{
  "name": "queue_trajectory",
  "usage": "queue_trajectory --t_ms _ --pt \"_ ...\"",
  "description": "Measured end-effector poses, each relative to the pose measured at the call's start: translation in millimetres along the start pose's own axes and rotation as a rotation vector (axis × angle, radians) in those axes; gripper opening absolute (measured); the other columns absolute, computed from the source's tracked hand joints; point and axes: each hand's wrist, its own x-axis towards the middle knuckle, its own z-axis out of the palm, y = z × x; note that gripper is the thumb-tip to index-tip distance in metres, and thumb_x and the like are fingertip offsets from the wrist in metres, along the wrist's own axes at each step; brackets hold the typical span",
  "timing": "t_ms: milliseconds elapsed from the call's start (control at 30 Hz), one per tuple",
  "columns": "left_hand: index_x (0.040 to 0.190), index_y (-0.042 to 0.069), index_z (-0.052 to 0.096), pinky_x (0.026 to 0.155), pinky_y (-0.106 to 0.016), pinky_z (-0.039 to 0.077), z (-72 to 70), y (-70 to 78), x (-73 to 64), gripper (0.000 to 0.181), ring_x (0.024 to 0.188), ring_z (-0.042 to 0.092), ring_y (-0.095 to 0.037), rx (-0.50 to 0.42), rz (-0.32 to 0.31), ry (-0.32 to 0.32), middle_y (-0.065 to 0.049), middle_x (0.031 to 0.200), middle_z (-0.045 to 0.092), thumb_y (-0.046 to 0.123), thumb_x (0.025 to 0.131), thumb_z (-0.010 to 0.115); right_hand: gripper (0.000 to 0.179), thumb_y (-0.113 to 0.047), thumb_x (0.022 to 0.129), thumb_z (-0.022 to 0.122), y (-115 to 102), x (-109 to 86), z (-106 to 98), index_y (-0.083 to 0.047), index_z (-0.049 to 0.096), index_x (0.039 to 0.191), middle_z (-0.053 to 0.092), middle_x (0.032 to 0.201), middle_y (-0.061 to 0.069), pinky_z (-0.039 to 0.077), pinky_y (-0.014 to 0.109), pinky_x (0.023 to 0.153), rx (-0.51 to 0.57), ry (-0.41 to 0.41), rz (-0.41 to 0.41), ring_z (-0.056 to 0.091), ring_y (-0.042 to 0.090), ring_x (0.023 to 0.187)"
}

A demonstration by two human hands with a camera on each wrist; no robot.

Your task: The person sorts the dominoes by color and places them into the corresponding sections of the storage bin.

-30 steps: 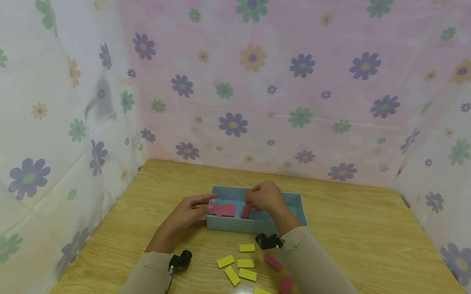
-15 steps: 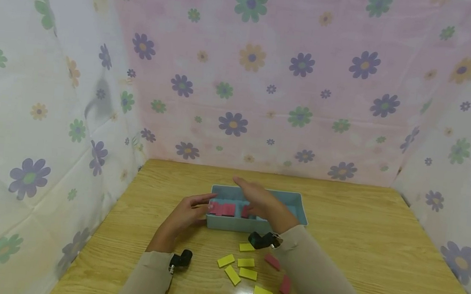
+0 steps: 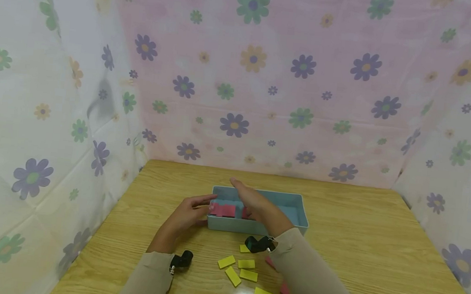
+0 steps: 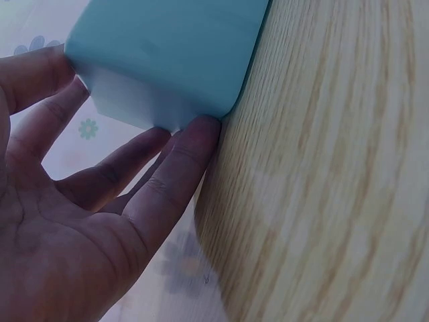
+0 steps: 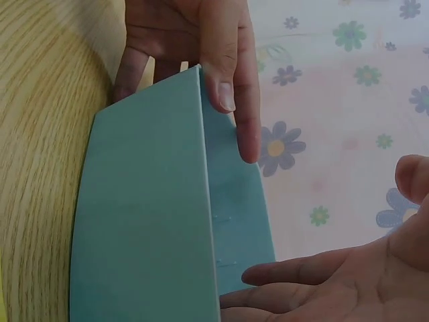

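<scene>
A light blue rectangular box (image 3: pixel 232 225) lies lengthwise on the table. My left hand (image 3: pixel 186 214) holds its left end; in the right wrist view the thumb (image 5: pixel 224 90) hooks over the rim while other fingers touch the end wall outside. Inside at the left are pink domino-like blocks (image 3: pixel 224 210) close together, with another pink block (image 3: pixel 245 212) to their right. My right hand (image 3: pixel 257 205) reaches into the box with straight fingers (image 5: pixel 301 268) and raised thumb. Whether its hidden fingertips touch that pink block, I cannot tell.
Several yellow blocks (image 3: pixel 246 264) lie scattered on the wooden table (image 3: pixel 363 235) in front of the box. Two pink blocks (image 3: pixel 284 290) are partly covered by the right sleeve. Flowered cloth (image 3: pixel 279 137) encloses the table at the back and both sides.
The right hand's fingers have gone from pinching the separate pink block to straight, with the thumb lifted, and the hand has shifted slightly left. The left hand has stayed on the box.
</scene>
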Motion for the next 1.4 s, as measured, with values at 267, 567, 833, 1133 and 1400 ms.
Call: queue_trajectory --t_ms 267,567,833,1133,1400 --pt "0.153 0.015 0.053 0.099 -0.049 0.058 -0.5 -0.5 0.2 0.047 0.138 0.054 -0.038 0.010 0.010 -0.005 -0.019 0.158 0.046 0.022 0.107 0.061 0.095 -0.082 0.096 0.035 1 1.3 3 -0.023 0.017 0.168 0.021 0.171 0.021 0.024 0.071 0.121 -0.042 0.004 0.013 0.019 0.053 0.154" --pt "0.152 0.017 0.055 0.099 -0.049 0.059 -1.1 -0.9 1.7 0.046 0.138 0.054 -0.038 0.002 0.007 0.000 -0.017 0.157 0.047 0.023 0.106 0.061 0.094 -0.083 0.096 0.033 2 2.7 10 -0.021 0.027 0.166 0.034 0.167 0.018 0.028 0.069 0.120 -0.146 0.017 -0.013 0.027 0.043 0.155" --pt "0.151 0.018 0.056 0.099 -0.049 0.059 -1.2 -1.9 2.8 0.045 0.138 0.054 -0.038 0.015 0.014 0.010 -0.018 0.157 0.047 0.021 0.107 0.060 0.096 -0.086 0.094 0.033 -1 -1.5 18 -0.018 0.039 0.161 0.035 0.167 0.013 0.026 0.068 0.122 -0.263 0.003 -0.050 0.030 0.039 0.154" --pt "0.149 0.019 0.059 0.098 -0.049 0.059 -0.9 -2.1 1.7 0.044 0.137 0.055 -0.037 -0.001 0.004 0.047 -0.015 0.155 0.051 0.020 0.105 0.063 0.087 -0.076 0.100 0.036 2 -1.5 29 -0.009 0.051 0.153 0.047 0.159 0.017 0.037 0.064 0.117 -0.380 -0.010 -0.110 0.044 0.042 0.146" --pt "0.148 0.017 0.059 0.101 -0.050 0.057 -1.3 -6.0 3.9 0.044 0.138 0.055 -0.035 -0.026 0.007 0.021 -0.012 0.152 0.055 0.022 0.104 0.064 0.089 -0.077 0.100 0.037 4 -7.3 33 -0.005 0.053 0.151 0.056 0.149 0.018 0.046 0.063 0.110 -0.462 0.013 -0.138 0.054 0.041 0.137"
